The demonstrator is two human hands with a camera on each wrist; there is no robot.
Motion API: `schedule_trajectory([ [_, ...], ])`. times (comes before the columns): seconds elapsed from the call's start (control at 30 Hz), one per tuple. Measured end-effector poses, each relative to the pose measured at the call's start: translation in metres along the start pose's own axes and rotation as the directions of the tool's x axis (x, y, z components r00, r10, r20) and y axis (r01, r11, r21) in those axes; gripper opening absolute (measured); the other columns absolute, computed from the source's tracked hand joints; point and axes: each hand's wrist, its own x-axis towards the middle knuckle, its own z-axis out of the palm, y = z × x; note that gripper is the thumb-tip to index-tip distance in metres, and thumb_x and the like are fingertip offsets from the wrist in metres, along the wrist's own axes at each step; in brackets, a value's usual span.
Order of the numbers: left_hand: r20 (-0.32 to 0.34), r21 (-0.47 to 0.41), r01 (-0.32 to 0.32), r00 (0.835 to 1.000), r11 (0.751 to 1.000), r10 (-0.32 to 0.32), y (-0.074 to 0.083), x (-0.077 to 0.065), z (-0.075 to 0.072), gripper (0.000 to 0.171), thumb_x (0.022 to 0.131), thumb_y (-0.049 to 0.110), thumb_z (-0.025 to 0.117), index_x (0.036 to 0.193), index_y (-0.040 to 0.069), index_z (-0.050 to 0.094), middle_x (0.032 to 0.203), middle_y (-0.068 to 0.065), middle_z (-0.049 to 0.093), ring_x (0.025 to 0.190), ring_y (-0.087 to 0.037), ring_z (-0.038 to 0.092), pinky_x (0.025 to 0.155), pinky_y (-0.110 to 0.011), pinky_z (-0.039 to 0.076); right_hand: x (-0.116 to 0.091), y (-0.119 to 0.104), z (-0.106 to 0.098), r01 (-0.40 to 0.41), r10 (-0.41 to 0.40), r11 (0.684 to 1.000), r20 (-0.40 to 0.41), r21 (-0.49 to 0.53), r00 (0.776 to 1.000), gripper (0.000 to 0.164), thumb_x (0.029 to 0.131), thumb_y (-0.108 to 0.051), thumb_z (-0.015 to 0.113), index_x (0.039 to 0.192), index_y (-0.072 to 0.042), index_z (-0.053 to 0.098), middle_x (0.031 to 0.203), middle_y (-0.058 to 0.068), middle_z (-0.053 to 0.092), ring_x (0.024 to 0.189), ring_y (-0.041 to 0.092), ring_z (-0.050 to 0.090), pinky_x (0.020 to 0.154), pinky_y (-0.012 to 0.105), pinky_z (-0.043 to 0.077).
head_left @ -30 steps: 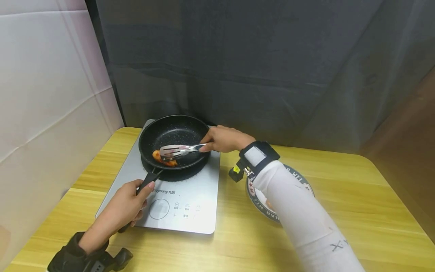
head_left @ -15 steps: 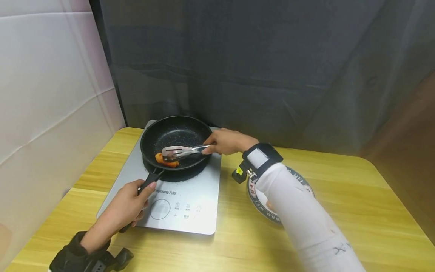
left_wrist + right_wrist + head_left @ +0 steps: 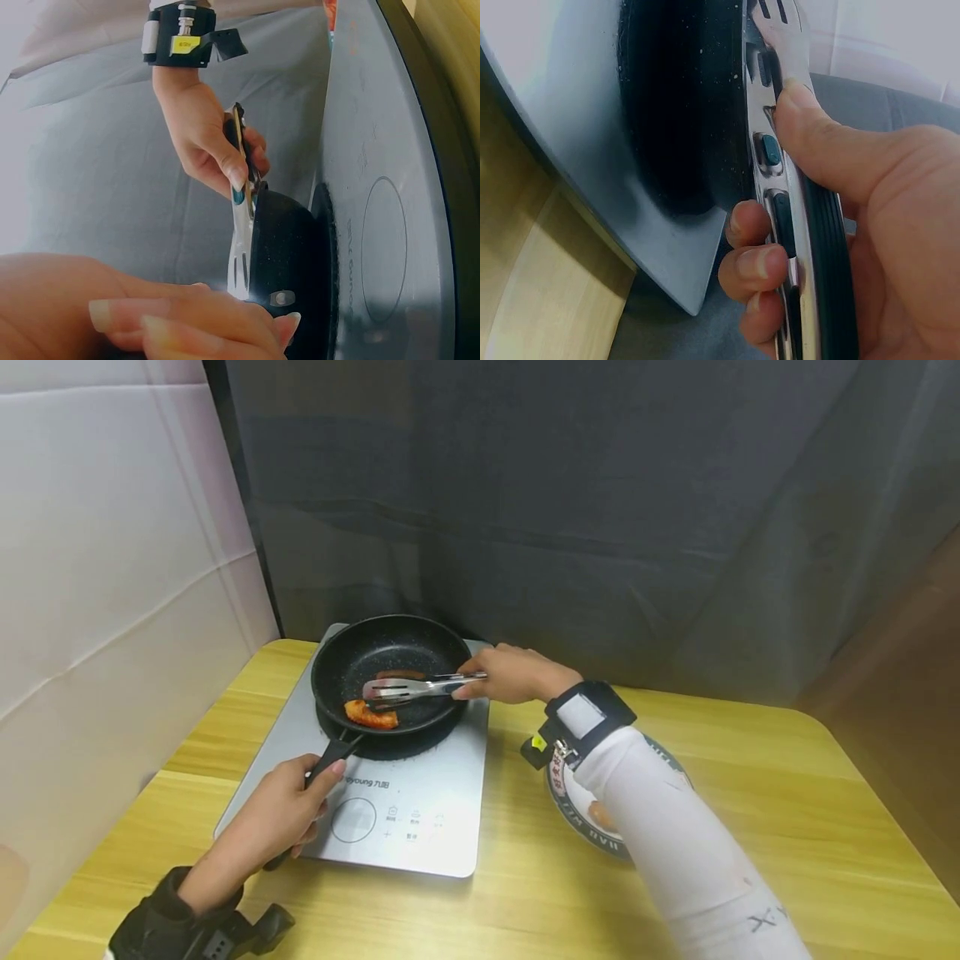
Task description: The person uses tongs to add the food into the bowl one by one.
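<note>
My left hand [image 3: 281, 806] grips the black handle [image 3: 330, 758] of a frying pan [image 3: 352, 652] from the near left. Over the pan, my right hand [image 3: 513, 673] holds metal serving tongs [image 3: 408, 688], whose slotted ends reach into it. In the right wrist view, the thumb [image 3: 802, 112] presses one arm of the tongs while the fingers curl round the other. An orange-red piece of food [image 3: 371, 715] lies near the handle side of the pan. A reddish-brown strip [image 3: 401, 675] shows just beyond the tongs, partly hidden; its kind is unclear.
Under the pan is a silver induction cooker [image 3: 442, 793] on a wooden table [image 3: 750, 793]. A patterned plate [image 3: 573, 818] with a piece of food [image 3: 600, 815] stands to the right, partly under the right sleeve. A dark curtain [image 3: 562, 527] hangs close behind.
The tongs and right hand have shifted slightly right, away from the orange-red piece, which is more exposed. The reddish-brown strip now shows beyond the tongs. The left hand keeps its grip.
</note>
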Motion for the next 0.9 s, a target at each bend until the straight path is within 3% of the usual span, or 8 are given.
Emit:
schedule_trajectory([
  [0.13,0.007,-0.008,-0.005,1.000,1.000,0.005,0.000,0.001,0.000,0.037,0.103,0.027,0.045,0.117,-0.008,0.044,0.061,-0.005,0.043,0.040,-0.013,0.036,0.037,-0.027,0.037,-0.004,0.005,0.001,0.017,-0.016,1.000,-0.030,0.018,0.999,0.053,0.093,-0.046,0.059,0.135,-0.013,0.055,0.111,-0.002,0.065,0.092,0.014,0.058,0.080,0.035,0.048],
  [0.33,0.012,-0.018,-0.019,1.000,1.000,0.020,-0.001,0.000,-0.001,0.036,0.103,0.027,0.045,0.115,-0.008,0.044,0.060,-0.005,0.042,0.040,-0.013,0.035,0.037,-0.028,0.037,-0.017,0.014,-0.004,0.054,-0.050,0.998,-0.115,0.034,0.992,0.049,0.093,-0.041,0.062,0.132,-0.012,0.058,0.099,-0.002,0.064,0.081,0.015,0.056,0.066,0.032,0.044],
  [0.57,0.011,-0.010,-0.030,0.999,1.000,0.030,-0.001,0.000,-0.003,0.036,0.104,0.027,0.044,0.113,-0.008,0.045,0.059,-0.004,0.041,0.040,-0.013,0.035,0.037,-0.028,0.038,-0.052,0.025,-0.014,0.005,0.017,0.994,-0.207,0.107,0.978,0.038,0.092,-0.039,0.064,0.112,-0.007,0.064,0.082,0.001,0.060,0.071,0.017,0.053,0.062,0.033,0.043],
  [0.83,0.007,-0.015,-0.022,1.000,1.000,0.022,-0.006,-0.002,-0.009,0.036,0.104,0.028,0.044,0.111,-0.008,0.045,0.057,-0.002,0.038,0.039,-0.012,0.033,0.036,-0.027,0.037,-0.096,0.042,-0.012,-0.056,0.076,0.995,-0.275,0.078,0.958,0.052,0.093,-0.041,0.061,0.127,-0.002,0.056,0.112,0.011,0.064,0.094,0.025,0.059,0.085,0.047,0.048],
  [0.9,0.007,-0.013,-0.022,1.000,1.000,0.022,-0.007,-0.002,-0.009,0.036,0.104,0.028,0.044,0.111,-0.008,0.045,0.058,-0.003,0.039,0.039,-0.012,0.033,0.036,-0.027,0.037,-0.107,0.047,-0.009,-0.080,0.095,0.995,-0.291,0.062,0.952,0.055,0.093,-0.043,0.061,0.129,-0.001,0.055,0.112,0.012,0.065,0.094,0.026,0.060,0.085,0.049,0.048],
])
